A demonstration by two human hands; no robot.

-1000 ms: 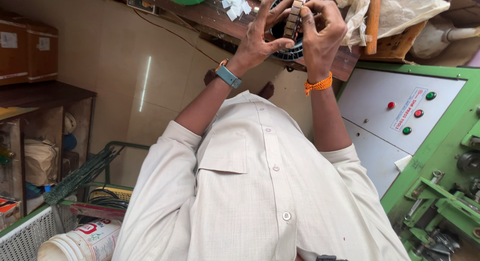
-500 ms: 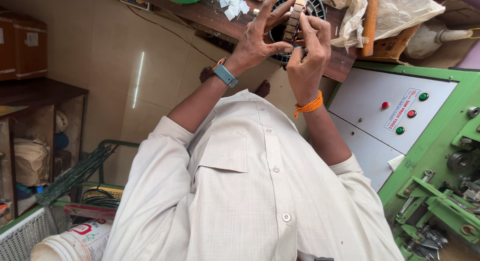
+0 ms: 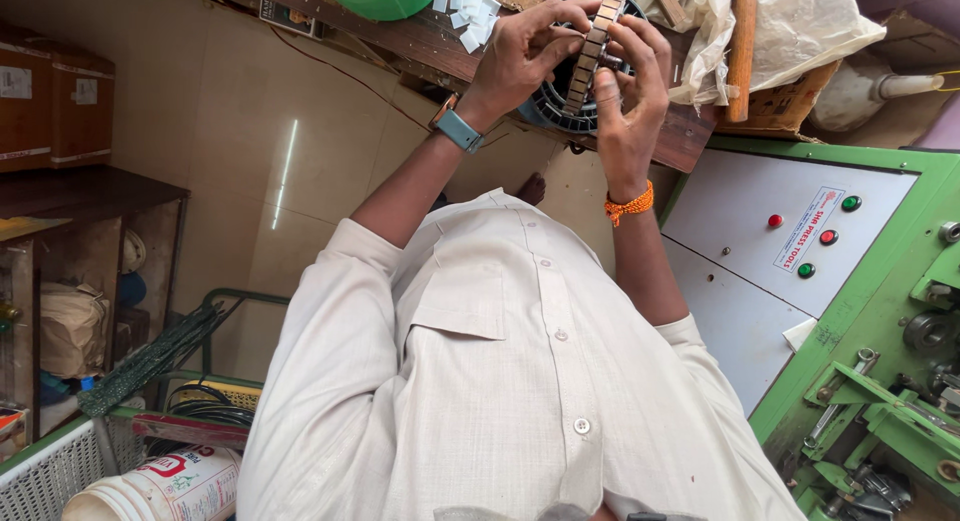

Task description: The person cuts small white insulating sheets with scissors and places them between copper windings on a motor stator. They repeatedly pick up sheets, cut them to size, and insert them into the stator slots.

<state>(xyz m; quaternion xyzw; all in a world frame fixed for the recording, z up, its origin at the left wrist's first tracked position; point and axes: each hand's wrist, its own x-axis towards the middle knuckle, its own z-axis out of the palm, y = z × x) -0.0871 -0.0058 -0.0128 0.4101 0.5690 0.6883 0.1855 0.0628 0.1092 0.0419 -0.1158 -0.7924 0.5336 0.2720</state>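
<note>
Metal laminations form the ring-shaped motor stator that you hold up on edge, in front of the wooden bench. Your left hand curls over its rim, fingers closed on it; your right hand grips the near side — thumb pressed to the stack. Slot work looks underway, no winding visible yet. Your fingers hide the slots — progress stays unclear.

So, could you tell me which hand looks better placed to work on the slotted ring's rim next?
Probably the left. The left hand has its fingertips pinched on the striped rim of the slotted ring, while the right hand cups the ring from the side, seemingly steadying it.
</note>
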